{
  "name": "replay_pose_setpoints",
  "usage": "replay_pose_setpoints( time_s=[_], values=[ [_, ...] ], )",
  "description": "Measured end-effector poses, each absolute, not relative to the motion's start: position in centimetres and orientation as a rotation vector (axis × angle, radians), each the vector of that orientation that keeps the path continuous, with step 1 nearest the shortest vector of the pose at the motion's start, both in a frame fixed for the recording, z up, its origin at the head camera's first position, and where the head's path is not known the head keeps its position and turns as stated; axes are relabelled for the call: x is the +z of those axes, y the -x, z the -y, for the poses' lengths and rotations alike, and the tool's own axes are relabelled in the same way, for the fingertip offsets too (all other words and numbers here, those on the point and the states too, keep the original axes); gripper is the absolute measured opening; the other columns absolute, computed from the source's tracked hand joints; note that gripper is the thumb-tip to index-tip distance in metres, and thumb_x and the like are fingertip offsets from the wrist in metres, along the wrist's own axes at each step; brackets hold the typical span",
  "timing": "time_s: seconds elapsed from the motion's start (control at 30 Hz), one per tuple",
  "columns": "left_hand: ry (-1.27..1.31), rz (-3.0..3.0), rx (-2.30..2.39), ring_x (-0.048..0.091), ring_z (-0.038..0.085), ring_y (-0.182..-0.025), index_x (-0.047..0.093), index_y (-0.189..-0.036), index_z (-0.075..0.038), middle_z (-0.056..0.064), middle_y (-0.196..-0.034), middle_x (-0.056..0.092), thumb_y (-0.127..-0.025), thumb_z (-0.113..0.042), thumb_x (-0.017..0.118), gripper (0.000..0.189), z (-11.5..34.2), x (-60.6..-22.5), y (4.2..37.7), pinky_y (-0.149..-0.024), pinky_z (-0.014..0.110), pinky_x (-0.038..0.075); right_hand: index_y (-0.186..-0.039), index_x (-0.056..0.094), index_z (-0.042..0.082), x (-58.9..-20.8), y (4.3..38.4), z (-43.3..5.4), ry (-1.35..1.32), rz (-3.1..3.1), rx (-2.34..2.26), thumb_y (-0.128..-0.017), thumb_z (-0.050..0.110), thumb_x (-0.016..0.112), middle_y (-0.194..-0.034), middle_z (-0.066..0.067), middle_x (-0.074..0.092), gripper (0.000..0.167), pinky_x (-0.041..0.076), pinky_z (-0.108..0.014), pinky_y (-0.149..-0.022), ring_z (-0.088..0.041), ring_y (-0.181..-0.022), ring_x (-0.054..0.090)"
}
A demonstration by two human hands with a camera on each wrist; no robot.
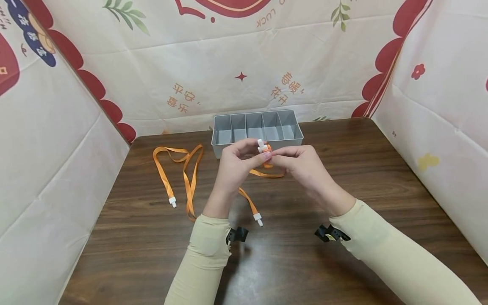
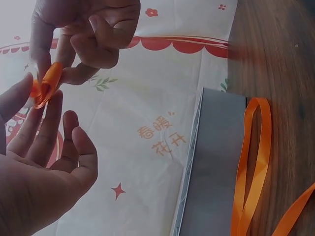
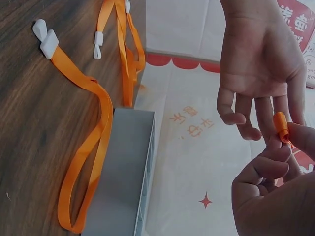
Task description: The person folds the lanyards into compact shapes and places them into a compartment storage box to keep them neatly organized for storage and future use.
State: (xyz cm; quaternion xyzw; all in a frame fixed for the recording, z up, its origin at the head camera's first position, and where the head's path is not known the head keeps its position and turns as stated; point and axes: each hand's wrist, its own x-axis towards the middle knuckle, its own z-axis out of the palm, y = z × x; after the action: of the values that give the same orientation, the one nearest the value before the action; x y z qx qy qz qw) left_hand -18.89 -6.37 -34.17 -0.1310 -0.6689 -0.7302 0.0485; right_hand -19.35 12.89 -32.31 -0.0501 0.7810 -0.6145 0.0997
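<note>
In front of the grey box, both hands hold up an orange lanyard [image 1: 268, 148], its strap rolled into a small tight coil with a white plastic clip sticking out at the top. The left hand [image 1: 241, 159] pinches the coil between thumb and fingers. From the other side, the right hand [image 1: 305, 167] pinches the strap with thumb and index finger. The left wrist view shows the coiled orange strap [image 2: 49, 83] between the fingertips of both hands. Seen from the right wrist, the roll [image 3: 280, 123] sits at the right thumb, and the left hand's other fingers extend downward.
A grey box [image 1: 257, 144] with several compartments stands at the table's back. One loose orange lanyard [image 1: 162, 171] lies at the left; another [image 1: 249, 201] lies partly hidden beneath the hands. Printed cloth walls [image 1: 152, 76] enclose the wooden table [image 1: 126, 245].
</note>
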Motion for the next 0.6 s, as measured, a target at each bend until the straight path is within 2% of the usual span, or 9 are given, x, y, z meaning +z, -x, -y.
replay_pose_setpoints(
  time_s=[0.1,0.2,0.37,0.5,0.6],
  values=[
    [0.394,2.094,-2.176,0.074,0.015,-0.092,0.076,-0.120,-0.003,0.005,-0.104,0.079,-0.092,-0.007,0.083,0.029,6.8,-34.0,19.1,-0.085,0.028,0.060,-0.108,0.083,0.006,-31.8,19.7,-13.0,0.135,-2.353,-1.800,-0.092,0.027,0.081,-0.078,0.009,0.072,0.026,0.051,-0.026,-0.063,-0.012,-0.066,0.055],
    [0.378,2.161,-2.101,0.074,0.017,-0.098,0.075,-0.122,-0.007,0.011,-0.114,0.079,-0.094,-0.012,0.082,0.030,7.4,-33.9,19.5,-0.090,0.032,0.060,-0.110,0.083,0.005,-31.4,20.2,-13.1,0.144,-2.390,-1.780,-0.092,0.028,0.081,-0.078,0.011,0.072,0.029,0.048,-0.026,-0.063,-0.013,-0.071,0.056],
    [0.326,2.268,-1.940,0.074,0.020,-0.108,0.075,-0.123,-0.013,0.007,-0.118,0.080,-0.097,-0.023,0.081,0.028,8.7,-33.9,20.7,-0.100,0.041,0.059,-0.114,0.082,0.004,-30.9,21.2,-13.6,0.139,-2.450,-1.752,-0.094,0.030,0.081,-0.086,0.009,0.076,0.033,0.053,-0.029,-0.073,-0.018,-0.086,0.058],
    [0.279,2.344,-1.826,0.071,0.023,-0.112,0.075,-0.123,-0.013,0.007,-0.120,0.079,-0.098,-0.026,0.079,0.028,9.7,-34.0,21.9,-0.099,0.044,0.058,-0.113,0.083,0.006,-30.7,22.0,-13.8,0.120,-2.474,-1.749,-0.094,0.031,0.081,-0.088,0.009,0.075,0.031,0.053,-0.031,-0.078,-0.019,-0.087,0.058],
    [0.224,2.436,-1.692,0.069,0.028,-0.117,0.075,-0.125,-0.014,0.008,-0.126,0.076,-0.099,-0.028,0.078,0.030,10.4,-34.3,22.9,-0.096,0.047,0.058,-0.110,0.084,0.008,-30.6,22.8,-14.0,0.095,-2.477,-1.767,-0.093,0.029,0.081,-0.080,0.009,0.070,0.027,0.050,-0.031,-0.075,-0.018,-0.082,0.055]
  ],
)
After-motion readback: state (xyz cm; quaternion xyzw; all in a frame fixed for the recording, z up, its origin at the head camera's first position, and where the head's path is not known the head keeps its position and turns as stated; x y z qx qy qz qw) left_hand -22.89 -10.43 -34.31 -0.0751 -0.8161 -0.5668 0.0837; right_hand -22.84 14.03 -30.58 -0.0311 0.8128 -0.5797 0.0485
